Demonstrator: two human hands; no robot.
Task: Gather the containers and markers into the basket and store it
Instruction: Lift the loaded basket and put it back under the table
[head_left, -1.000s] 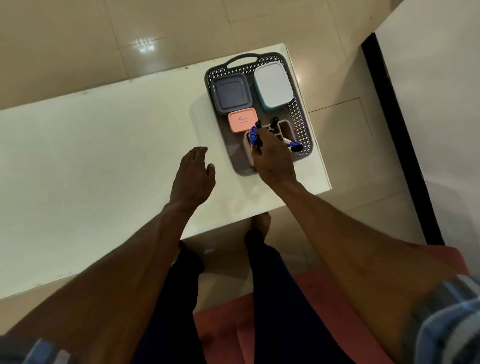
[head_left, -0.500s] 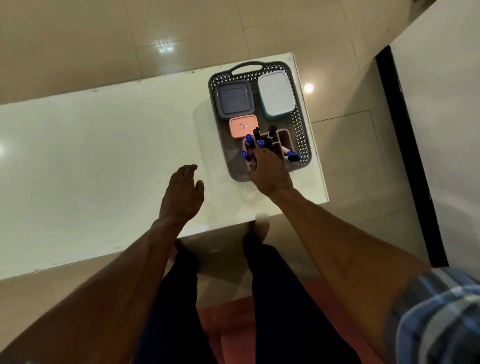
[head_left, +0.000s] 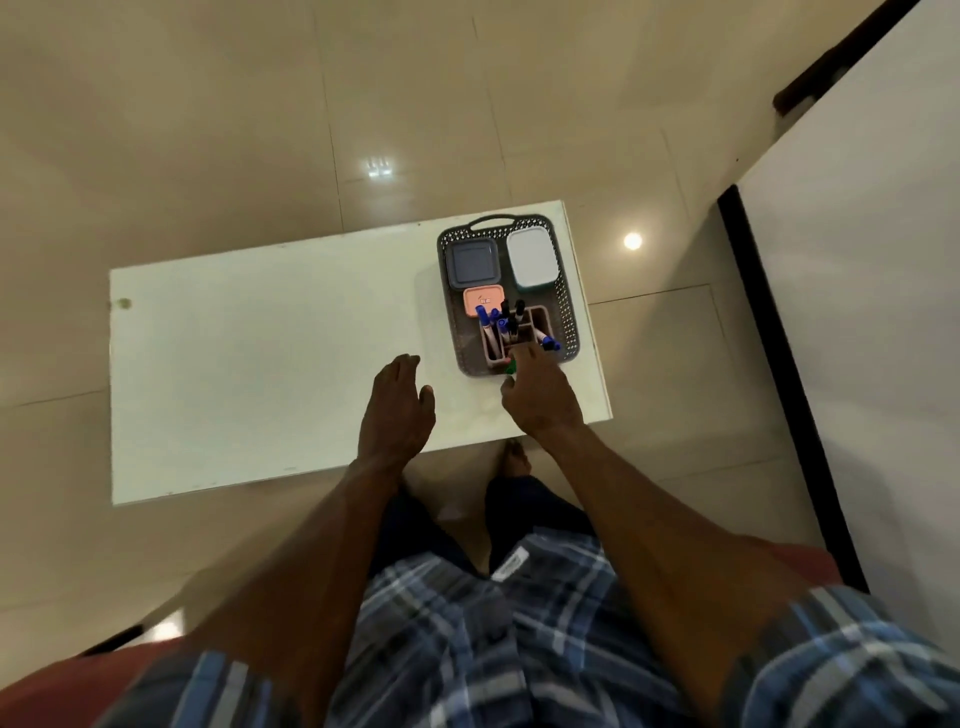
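Apparently the right hand (head_left: 540, 400) pinches a green marker (head_left: 510, 368) at the basket (head_left: 567, 306), left hand (head_left: 397, 410) open, empty.

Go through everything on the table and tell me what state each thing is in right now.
Basket: on the table, loaded.
Grey container: lid on.
White container: lid on.
Orange container: lid on.
Marker holder: upright, holding markers.
Left hand: open, empty.
Right hand: at the holder; grip unclear.

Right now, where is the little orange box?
In the head view, the little orange box sits inside the basket, just below the grey container, beside the marker holder.
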